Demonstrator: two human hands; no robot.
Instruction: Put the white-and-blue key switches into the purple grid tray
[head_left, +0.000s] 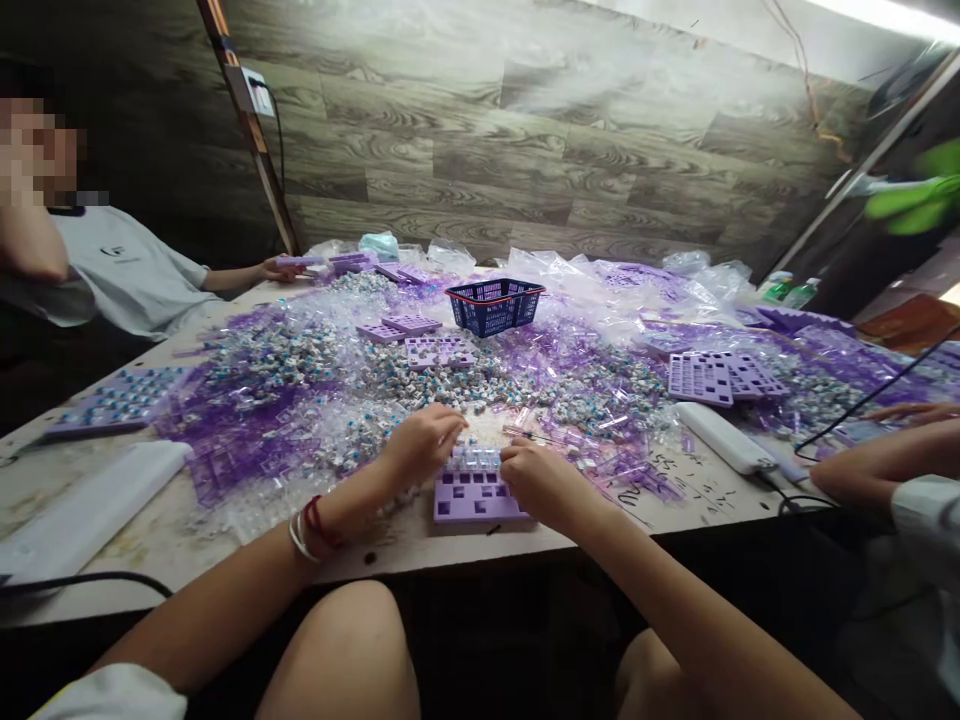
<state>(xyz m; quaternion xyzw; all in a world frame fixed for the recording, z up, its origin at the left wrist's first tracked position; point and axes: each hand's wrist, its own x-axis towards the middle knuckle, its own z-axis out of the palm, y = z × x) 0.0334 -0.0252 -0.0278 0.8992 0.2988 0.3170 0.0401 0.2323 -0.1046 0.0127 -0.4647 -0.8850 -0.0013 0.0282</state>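
A light purple tray with rows of square holes lies near the table's front edge between my hands. Clear plastic pieces stand in its far rows, while several holes in the near rows are open. My left hand hovers at the tray's far left, its thumb and fingers pinched together; anything between them is too small to make out. At the tray's right side my right hand is closed, its fingertips by the clear pieces. A thin dark stick-like tool shows just beyond that hand; whether I grip it is unclear.
Heaps of small white-and-blue parts and clear purple pieces cover the table. A dark blue basket stands behind. White lamp-like bars flank me, with cables. Co-workers sit left and right; more purple trays lie around.
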